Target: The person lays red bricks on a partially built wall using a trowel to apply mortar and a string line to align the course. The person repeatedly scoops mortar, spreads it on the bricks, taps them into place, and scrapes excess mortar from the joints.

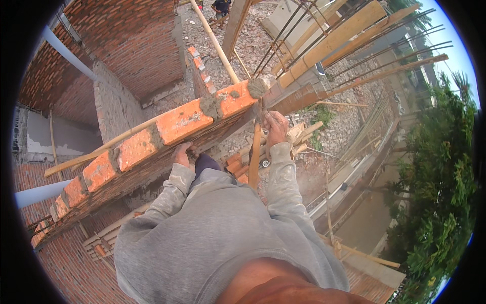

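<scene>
A brick wall runs diagonally before me, its top course of orange bricks (185, 121) separated by grey mortar joints (210, 107). A lump of wet mortar (257, 88) sits on the wall's right end. My left hand (183, 154) is at the near face of the wall, below the top course, fingers bent and slightly apart, with nothing visible in them. Beside the wall's right end, my right hand (276, 126) has its fingers curled around something narrow and greyish that I cannot make out. A wooden post (254, 157) stands just below that hand.
A bamboo pole (109, 144) lies along the wall's far side; another pole (216, 43) leans toward it. Planks (331, 45) and steel rods (283, 38) rise at the upper right. Far below are rubble (253, 38) and a person (220, 7). Trees (440, 187) stand right.
</scene>
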Motion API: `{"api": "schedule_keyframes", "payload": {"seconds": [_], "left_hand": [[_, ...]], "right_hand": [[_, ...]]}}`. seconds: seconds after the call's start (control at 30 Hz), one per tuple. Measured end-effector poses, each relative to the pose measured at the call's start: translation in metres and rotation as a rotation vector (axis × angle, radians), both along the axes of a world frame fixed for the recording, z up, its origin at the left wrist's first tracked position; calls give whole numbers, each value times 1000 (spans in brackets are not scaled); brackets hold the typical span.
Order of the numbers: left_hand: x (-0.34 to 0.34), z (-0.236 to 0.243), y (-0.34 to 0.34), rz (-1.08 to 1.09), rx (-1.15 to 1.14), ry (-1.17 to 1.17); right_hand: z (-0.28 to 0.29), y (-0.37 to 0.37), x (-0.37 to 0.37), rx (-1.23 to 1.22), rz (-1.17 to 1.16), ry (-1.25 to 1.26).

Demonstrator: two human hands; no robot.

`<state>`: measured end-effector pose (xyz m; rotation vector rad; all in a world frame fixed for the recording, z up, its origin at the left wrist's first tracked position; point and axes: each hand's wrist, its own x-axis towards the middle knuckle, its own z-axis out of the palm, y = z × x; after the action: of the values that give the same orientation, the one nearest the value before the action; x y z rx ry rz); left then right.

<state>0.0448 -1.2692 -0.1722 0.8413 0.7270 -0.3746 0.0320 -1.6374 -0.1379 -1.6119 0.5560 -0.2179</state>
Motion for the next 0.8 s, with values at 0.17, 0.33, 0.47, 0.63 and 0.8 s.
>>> {"api": "schedule_keyframes", "payload": {"seconds": [0.17, 0.33, 0.47, 0.63, 0.8], "left_hand": [[3, 6, 3, -32, 28, 21], [2, 13, 3, 1, 32, -3], [3, 7, 7, 17, 29, 30], [2, -8, 28, 18, 38, 93], [-4, -31, 47, 46, 80, 103]], "right_hand": [[18, 6, 5, -1222, 30, -230], [7, 16, 7, -1340, 5, -38], [3, 1, 0, -556, 55, -101], [10, 0, -8, 16, -58, -238], [15, -1, 17, -481, -10, -288]]}}
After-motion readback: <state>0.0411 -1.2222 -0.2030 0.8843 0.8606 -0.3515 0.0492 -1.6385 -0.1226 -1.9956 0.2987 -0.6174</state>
